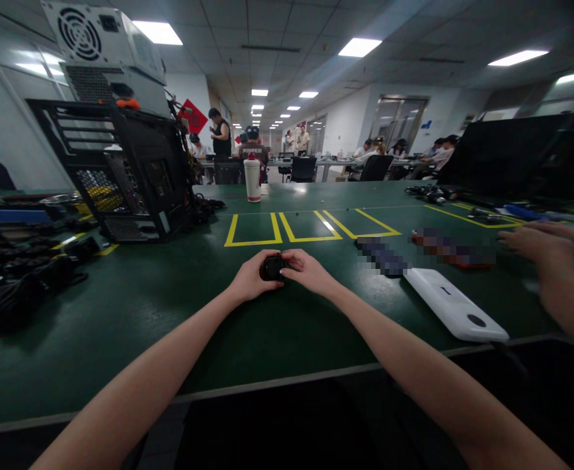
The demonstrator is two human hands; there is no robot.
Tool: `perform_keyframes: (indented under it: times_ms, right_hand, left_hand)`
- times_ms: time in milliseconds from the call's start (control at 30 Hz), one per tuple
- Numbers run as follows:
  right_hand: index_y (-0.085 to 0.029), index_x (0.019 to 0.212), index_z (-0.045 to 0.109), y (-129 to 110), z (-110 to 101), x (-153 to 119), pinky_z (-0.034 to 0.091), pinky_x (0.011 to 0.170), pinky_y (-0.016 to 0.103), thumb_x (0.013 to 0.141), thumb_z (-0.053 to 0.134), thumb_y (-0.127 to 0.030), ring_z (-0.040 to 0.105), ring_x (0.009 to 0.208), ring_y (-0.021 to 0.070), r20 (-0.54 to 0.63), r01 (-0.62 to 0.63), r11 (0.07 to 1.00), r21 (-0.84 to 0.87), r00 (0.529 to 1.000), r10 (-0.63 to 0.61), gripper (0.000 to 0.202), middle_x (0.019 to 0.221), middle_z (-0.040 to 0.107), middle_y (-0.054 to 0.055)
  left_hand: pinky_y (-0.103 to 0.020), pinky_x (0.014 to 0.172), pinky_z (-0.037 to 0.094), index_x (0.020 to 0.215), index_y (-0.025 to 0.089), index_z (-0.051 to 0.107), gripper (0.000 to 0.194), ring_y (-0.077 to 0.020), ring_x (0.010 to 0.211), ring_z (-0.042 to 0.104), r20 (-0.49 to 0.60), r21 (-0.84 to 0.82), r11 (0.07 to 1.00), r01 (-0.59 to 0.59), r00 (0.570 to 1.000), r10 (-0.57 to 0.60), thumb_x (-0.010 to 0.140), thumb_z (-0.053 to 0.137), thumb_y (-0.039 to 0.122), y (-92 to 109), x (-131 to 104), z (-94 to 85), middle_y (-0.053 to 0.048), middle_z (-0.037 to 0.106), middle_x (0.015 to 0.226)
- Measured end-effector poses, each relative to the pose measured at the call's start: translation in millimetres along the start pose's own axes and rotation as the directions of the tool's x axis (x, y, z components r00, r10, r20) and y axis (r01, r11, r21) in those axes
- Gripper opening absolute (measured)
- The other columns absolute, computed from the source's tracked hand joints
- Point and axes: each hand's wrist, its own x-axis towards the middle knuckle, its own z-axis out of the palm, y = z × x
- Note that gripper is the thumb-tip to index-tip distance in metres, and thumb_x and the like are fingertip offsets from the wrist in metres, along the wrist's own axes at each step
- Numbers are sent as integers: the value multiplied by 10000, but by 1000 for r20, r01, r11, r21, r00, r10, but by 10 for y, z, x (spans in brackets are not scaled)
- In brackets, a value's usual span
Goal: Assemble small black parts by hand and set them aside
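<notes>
A small black rounded object [271, 268] is held between my two hands, just above or on the green table [209, 352]; its exact kind is not clear. My left hand [254, 277] wraps around its left side, thumb below and fingers above. From the right, the fingertips of my right hand [304, 269] press against the object's edge. Part of the object is hidden by my fingers. Just beyond my hands, yellow tape outlines [252, 244] mark the tabletop.
An open black computer case [154, 176] with a power supply [105, 52] on top stands at left, near black cables [17, 294]. A white cup [252, 180] stands behind. To the right lie a white device [451, 305], two blurred-out items and another person's hands [536, 241].
</notes>
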Motion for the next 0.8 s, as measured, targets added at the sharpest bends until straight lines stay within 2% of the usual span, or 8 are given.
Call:
perform_keyframes:
  times_ms: [133,333,567,700,800]
  right_hand:
    - [-185,950,490,-56,-7,-13,406,910,388,682,602,-217,539,986,160,93,-61,994,90,994,53,293,1009,541,34]
    - [-164,893,498,-104,14,-13,444,841,372,690,589,-229,576,873,147,33,-79,991,108,997,76,232,920,557,26]
    - [-156,957,494,-140,7,-15,408,896,382,636,622,-142,551,957,158,76,-200,961,189,979,189,346,1018,553,62]
    - [-162,930,503,-134,-3,-25,416,877,379,616,658,-190,541,955,160,67,-155,976,153,987,146,351,1009,549,53]
    - [-164,919,516,-114,-4,-20,417,863,382,661,627,-260,536,939,157,38,-117,988,100,993,114,297,967,563,47]
  left_hand:
    - [-359,886,410,1139,232,415,607,-206,1031,511,-5,8,1000,7,1000,-7,591,673,276,-1,-4,-3,-31,526,1128]
    - [-367,898,402,1141,226,414,612,-208,1036,510,-6,12,1000,2,1000,-2,589,674,278,-8,-1,6,-41,525,1132]
    - [-366,907,394,1134,227,419,608,-207,1042,508,-14,8,1000,-1,1000,1,584,675,261,-1,-1,11,-39,528,1130]
    - [-367,895,402,1132,227,421,606,-209,1034,514,-16,10,1000,7,1000,-7,583,674,265,8,-2,7,-40,531,1129]
    - [-368,892,403,1135,231,419,611,-208,1032,515,-11,7,1000,14,1000,-14,581,676,267,12,-1,4,-37,531,1128]
